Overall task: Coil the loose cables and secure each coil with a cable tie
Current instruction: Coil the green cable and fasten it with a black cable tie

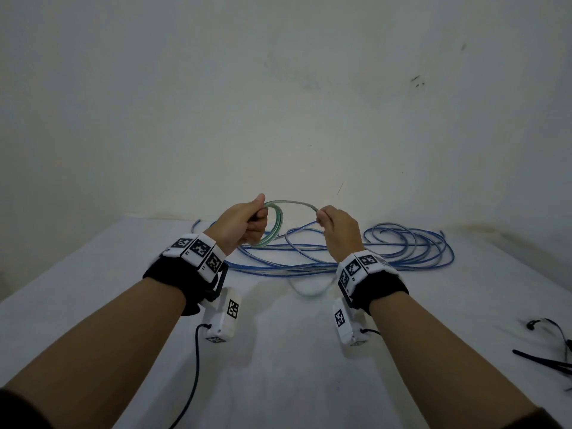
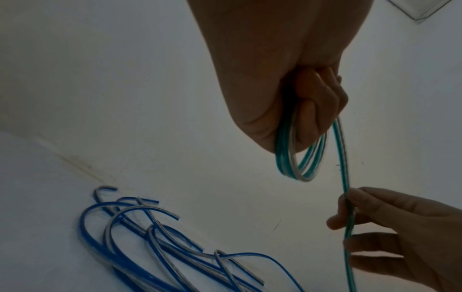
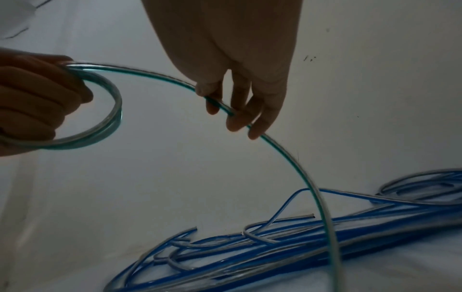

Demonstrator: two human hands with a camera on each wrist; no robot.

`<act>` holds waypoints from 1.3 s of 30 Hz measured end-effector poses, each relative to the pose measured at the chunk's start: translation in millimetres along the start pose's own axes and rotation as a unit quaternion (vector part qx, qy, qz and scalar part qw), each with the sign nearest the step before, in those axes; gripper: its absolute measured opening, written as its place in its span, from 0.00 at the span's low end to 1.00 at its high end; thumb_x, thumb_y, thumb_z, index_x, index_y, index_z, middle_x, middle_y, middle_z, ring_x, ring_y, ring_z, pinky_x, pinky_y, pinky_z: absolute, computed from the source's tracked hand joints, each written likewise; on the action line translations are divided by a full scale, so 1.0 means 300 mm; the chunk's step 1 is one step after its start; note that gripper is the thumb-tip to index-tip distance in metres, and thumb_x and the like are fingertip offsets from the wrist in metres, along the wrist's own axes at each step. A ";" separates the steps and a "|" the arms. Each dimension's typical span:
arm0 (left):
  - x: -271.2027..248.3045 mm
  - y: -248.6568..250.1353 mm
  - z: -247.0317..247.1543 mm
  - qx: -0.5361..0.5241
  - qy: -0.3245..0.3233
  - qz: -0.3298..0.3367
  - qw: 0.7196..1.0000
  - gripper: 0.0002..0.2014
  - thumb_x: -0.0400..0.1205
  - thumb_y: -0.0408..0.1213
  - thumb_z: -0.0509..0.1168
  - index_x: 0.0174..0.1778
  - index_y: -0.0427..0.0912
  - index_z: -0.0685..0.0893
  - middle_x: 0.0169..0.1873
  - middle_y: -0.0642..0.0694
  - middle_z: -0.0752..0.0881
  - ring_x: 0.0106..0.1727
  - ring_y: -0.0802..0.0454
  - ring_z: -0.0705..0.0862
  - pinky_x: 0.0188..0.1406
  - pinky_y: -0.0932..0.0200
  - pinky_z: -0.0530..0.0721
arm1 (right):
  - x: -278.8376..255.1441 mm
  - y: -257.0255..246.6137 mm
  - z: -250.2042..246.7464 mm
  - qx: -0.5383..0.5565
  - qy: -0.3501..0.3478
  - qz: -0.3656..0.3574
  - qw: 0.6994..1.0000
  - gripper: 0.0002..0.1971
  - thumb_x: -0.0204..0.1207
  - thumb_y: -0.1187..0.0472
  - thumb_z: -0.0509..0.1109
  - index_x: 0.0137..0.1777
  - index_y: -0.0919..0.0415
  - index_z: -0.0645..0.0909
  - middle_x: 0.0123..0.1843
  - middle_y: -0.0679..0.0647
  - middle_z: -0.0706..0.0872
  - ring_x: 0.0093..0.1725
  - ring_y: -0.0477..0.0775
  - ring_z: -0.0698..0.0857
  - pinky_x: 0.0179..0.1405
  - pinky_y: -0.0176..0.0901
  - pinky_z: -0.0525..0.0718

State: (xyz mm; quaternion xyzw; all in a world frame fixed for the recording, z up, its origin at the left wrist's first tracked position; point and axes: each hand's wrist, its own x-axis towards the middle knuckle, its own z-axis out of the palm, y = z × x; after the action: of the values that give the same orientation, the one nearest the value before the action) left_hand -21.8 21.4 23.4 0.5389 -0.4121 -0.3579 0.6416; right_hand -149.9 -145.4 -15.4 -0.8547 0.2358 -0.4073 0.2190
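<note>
The left hand (image 1: pixel 244 224) is raised above the desk (image 1: pixel 278 351), fist clenched round the green coil (image 1: pixel 274 224). At its 3 o'clock the right hand (image 1: pixel 339 230) pinches the green strand (image 3: pixel 282 156) leaving the coil. Blue cables (image 1: pixel 402 249) lie beyond; ties (image 1: pixel 551 360) at 4 o'clock.

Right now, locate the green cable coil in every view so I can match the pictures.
Head: green cable coil centre, gripped by the left hand, above the blue cables.
Left wrist: right of centre, loops hanging under the fist.
Right wrist: left edge, a ring round the left hand's fingers.
Shared landmark: the green strand running from the coil to the right hand.
</note>
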 end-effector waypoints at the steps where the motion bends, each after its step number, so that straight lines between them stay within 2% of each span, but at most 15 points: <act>1: 0.001 0.000 0.000 -0.001 0.000 0.001 1.000 0.21 0.88 0.48 0.47 0.29 0.45 0.64 0.16 0.55 0.61 0.16 0.61 0.56 0.15 0.69 0.54 | 0.000 -0.001 0.005 -0.008 -0.010 0.002 1.000 0.16 0.86 0.59 0.53 0.45 0.66 0.79 0.40 0.64 0.83 0.39 0.61 0.80 0.41 0.49 0.76; 3: 0.000 0.003 0.001 -0.002 0.002 0.005 1.000 0.21 0.88 0.49 0.46 0.29 0.45 0.64 0.16 0.55 0.62 0.16 0.61 0.57 0.17 0.68 0.54 | -0.006 -0.009 0.013 -0.008 -0.037 0.011 0.999 0.16 0.86 0.58 0.52 0.44 0.64 0.76 0.36 0.61 0.80 0.38 0.61 0.78 0.39 0.51 0.76; 7: -0.005 0.013 0.003 -0.030 0.031 0.021 0.999 0.22 0.88 0.50 0.45 0.30 0.45 0.65 0.16 0.55 0.63 0.15 0.61 0.58 0.17 0.69 0.56 | -0.024 -0.031 0.018 0.012 -0.104 0.034 0.994 0.14 0.86 0.55 0.51 0.46 0.63 0.71 0.29 0.50 0.71 0.32 0.54 0.70 0.31 0.46 0.64; 9: -0.006 0.016 0.003 -0.044 0.051 0.027 0.997 0.21 0.88 0.50 0.45 0.30 0.45 0.65 0.15 0.55 0.63 0.14 0.62 0.59 0.16 0.70 0.57 | -0.032 -0.025 0.024 0.044 -0.136 0.050 0.989 0.12 0.85 0.54 0.55 0.49 0.64 0.69 0.29 0.51 0.70 0.29 0.53 0.69 0.30 0.44 0.65; 11: -0.002 0.014 0.002 -0.052 0.066 0.031 0.996 0.21 0.88 0.50 0.45 0.30 0.45 0.66 0.15 0.55 0.64 0.14 0.62 0.59 0.15 0.70 0.57 | -0.040 -0.017 0.028 0.046 -0.152 0.057 0.986 0.08 0.83 0.59 0.59 0.49 0.63 0.66 0.32 0.51 0.71 0.31 0.52 0.70 0.33 0.45 0.70; 14: 0.006 0.004 -0.002 -0.076 0.068 0.020 0.995 0.22 0.88 0.48 0.45 0.30 0.44 0.66 0.15 0.54 0.65 0.13 0.61 0.60 0.16 0.69 0.57 | -0.042 -0.006 0.032 0.030 -0.104 0.072 0.992 0.03 0.81 0.67 0.62 0.48 0.63 0.69 0.42 0.60 0.79 0.41 0.59 0.78 0.43 0.50 0.77; 18: 0.012 -0.006 -0.007 -0.107 0.051 0.011 0.993 0.18 0.87 0.41 0.46 0.30 0.44 0.65 0.14 0.54 0.65 0.13 0.61 0.61 0.15 0.68 0.59 | -0.029 0.014 0.027 -0.026 -0.014 0.067 0.997 0.11 0.81 0.62 0.63 0.46 0.71 0.79 0.41 0.67 0.84 0.39 0.63 0.80 0.36 0.44 0.70; 20: 0.011 -0.002 -0.012 -0.125 0.052 0.013 0.991 0.18 0.88 0.41 0.46 0.30 0.44 0.65 0.15 0.54 0.65 0.13 0.61 0.61 0.15 0.69 0.59 | -0.026 0.025 0.024 -0.046 -0.014 0.056 0.997 0.11 0.82 0.63 0.62 0.49 0.71 0.83 0.44 0.67 0.85 0.43 0.65 0.82 0.37 0.43 0.70; 24: 0.005 0.011 -0.020 -0.156 0.048 0.016 0.986 0.19 0.88 0.43 0.46 0.30 0.45 0.65 0.15 0.55 0.65 0.13 0.62 0.61 0.17 0.68 0.61 | -0.037 0.039 0.013 -0.089 -0.030 0.045 0.995 0.12 0.82 0.69 0.58 0.53 0.71 0.84 0.47 0.65 0.88 0.48 0.65 0.84 0.41 0.47 0.77; 27: 0.007 0.012 -0.006 -0.164 0.032 0.027 0.986 0.19 0.88 0.44 0.46 0.31 0.45 0.66 0.16 0.54 0.66 0.15 0.61 0.62 0.20 0.67 0.61 | -0.046 0.043 0.026 -0.123 -0.045 0.057 0.990 0.12 0.82 0.70 0.55 0.57 0.66 0.80 0.53 0.61 0.84 0.45 0.62 0.81 0.36 0.43 0.71; 30: 0.010 0.019 0.016 -0.204 0.013 0.043 0.978 0.18 0.88 0.41 0.44 0.33 0.43 0.69 0.19 0.52 0.69 0.17 0.59 0.64 0.22 0.66 0.63 | -0.051 0.037 0.053 -0.129 -0.079 0.050 0.987 0.12 0.82 0.71 0.55 0.58 0.65 0.78 0.54 0.68 0.81 0.40 0.60 0.75 0.28 0.41 0.65; 31: 0.011 0.022 0.023 -0.209 0.007 0.053 0.976 0.17 0.87 0.39 0.44 0.34 0.42 0.69 0.20 0.51 0.70 0.18 0.58 0.65 0.23 0.65 0.64 | -0.054 0.030 0.062 -0.128 -0.105 0.043 0.985 0.13 0.81 0.72 0.55 0.60 0.66 0.77 0.56 0.69 0.80 0.43 0.62 0.77 0.29 0.39 0.65; 33: 0.012 0.028 0.038 -0.200 0.010 0.070 0.977 0.15 0.87 0.36 0.44 0.36 0.42 0.70 0.22 0.50 0.71 0.21 0.56 0.67 0.27 0.63 0.65 | -0.062 0.015 0.075 -0.145 -0.154 0.027 0.977 0.16 0.81 0.73 0.54 0.67 0.66 0.74 0.59 0.68 0.79 0.51 0.64 0.78 0.39 0.39 0.68; 36: 0.028 0.026 0.060 -0.171 0.060 0.098 0.979 0.14 0.88 0.34 0.46 0.38 0.40 0.70 0.27 0.47 0.73 0.24 0.55 0.71 0.29 0.64 0.70 | -0.080 -0.013 0.085 -0.162 -0.193 -0.014 0.968 0.20 0.80 0.73 0.55 0.71 0.63 0.71 0.58 0.67 0.77 0.48 0.61 0.75 0.42 0.41 0.65; 39: 0.045 0.013 0.080 -0.064 0.118 0.118 0.984 0.11 0.88 0.34 0.49 0.40 0.40 0.70 0.32 0.44 0.76 0.31 0.51 0.75 0.34 0.63 0.78 | -0.097 -0.037 0.086 -0.147 -0.227 -0.066 0.960 0.24 0.79 0.75 0.56 0.75 0.60 0.70 0.58 0.65 0.76 0.55 0.63 0.78 0.44 0.36 0.65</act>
State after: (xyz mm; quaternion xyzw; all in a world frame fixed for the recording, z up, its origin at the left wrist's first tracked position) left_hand -38.2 0.4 31.0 0.4831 -0.3702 -0.2395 0.7564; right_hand -142.8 -114.9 -41.1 -0.9612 0.1801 -0.1766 0.1114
